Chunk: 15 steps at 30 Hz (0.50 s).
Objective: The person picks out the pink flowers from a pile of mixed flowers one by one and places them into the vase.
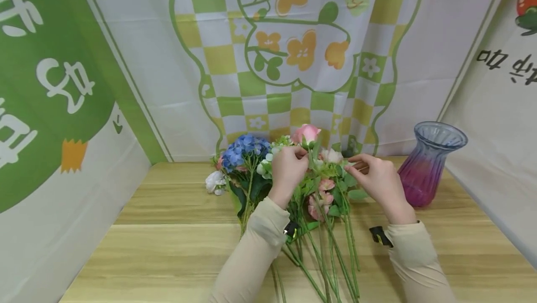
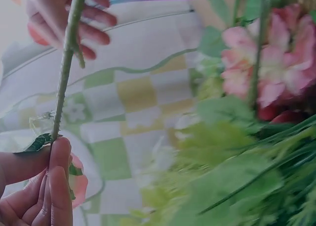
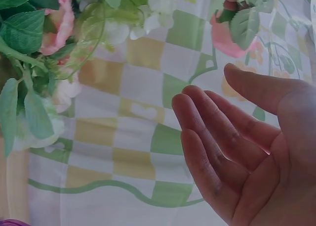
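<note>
In the head view my left hand (image 1: 289,170) pinches the stem of a pink rose (image 1: 307,134) just under the bloom. The left wrist view shows thumb and fingers on the green stem (image 2: 65,77), which has a small side stub. My right hand (image 1: 377,179) is to the right, apart from the rose. Its fingers (image 3: 222,132) are extended and hold nothing in the right wrist view. Below both hands lies a pile of artificial flowers with a blue hydrangea (image 1: 245,151), a white bloom (image 1: 216,182) and pink blossoms (image 1: 320,205).
A ribbed glass vase (image 1: 423,168), blue fading to magenta, stands upright right of the right hand. Long stems (image 1: 331,256) reach toward the near side of the wooden table (image 1: 159,247). A checkered cloth backdrop (image 1: 285,102) hangs behind the flowers.
</note>
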{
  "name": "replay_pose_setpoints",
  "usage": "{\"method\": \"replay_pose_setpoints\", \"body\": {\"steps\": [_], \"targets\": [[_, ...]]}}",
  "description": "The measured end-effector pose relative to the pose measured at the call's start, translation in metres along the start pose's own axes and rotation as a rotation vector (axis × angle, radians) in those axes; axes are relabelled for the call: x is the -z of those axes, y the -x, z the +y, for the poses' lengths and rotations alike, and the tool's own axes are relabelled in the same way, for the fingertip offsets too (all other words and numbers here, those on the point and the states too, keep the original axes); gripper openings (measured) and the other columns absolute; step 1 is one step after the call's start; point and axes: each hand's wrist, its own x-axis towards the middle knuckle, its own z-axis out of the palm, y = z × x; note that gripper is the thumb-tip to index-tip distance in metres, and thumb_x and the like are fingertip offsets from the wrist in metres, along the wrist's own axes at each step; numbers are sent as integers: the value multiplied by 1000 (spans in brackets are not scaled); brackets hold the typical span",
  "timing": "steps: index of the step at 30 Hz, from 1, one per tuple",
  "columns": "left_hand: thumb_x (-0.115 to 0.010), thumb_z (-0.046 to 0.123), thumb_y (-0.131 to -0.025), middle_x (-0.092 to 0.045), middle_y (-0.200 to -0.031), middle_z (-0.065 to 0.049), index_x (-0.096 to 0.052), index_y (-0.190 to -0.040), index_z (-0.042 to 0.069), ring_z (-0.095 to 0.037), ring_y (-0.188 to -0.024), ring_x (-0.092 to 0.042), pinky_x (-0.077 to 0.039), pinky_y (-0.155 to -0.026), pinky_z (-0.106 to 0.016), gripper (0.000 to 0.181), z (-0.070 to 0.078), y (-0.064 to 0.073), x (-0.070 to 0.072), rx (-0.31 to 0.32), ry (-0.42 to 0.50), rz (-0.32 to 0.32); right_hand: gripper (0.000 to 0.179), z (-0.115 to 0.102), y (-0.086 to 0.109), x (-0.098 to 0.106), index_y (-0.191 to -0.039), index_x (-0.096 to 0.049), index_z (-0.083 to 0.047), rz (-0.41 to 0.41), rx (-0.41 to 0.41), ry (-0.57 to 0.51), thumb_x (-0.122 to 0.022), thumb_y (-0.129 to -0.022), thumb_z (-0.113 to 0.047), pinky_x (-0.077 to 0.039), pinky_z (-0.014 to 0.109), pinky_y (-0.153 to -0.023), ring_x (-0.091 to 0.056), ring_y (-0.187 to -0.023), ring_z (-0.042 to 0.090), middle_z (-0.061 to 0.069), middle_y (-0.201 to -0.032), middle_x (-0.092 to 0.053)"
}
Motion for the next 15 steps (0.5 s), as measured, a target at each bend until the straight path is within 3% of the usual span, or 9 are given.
{"method": "replay_pose_setpoints", "body": {"steps": [10,15], "targets": [[-66,15,-87,-73,-75,-3,-76,-88,10,-10,-55,-63,-46,-47,-22,12,15,-8,32,-71,62,148,32,-4,1,8,-106,-70,-10,24,6,-4,-60,-93,-37,-54,46,-68,-69,-79,26,9,-92,-73],[-66,14,-87,-73,-76,-4,-76,-89,8,-12,-58,-64,-49,-51,-26,12,21,-8,47,-97,99,248,35,-6,1,9,-103,-70,-10,57,22,-19,-59,-92,-42,-54,45,-69,-69,-78,25,8,-91,-73]]}}
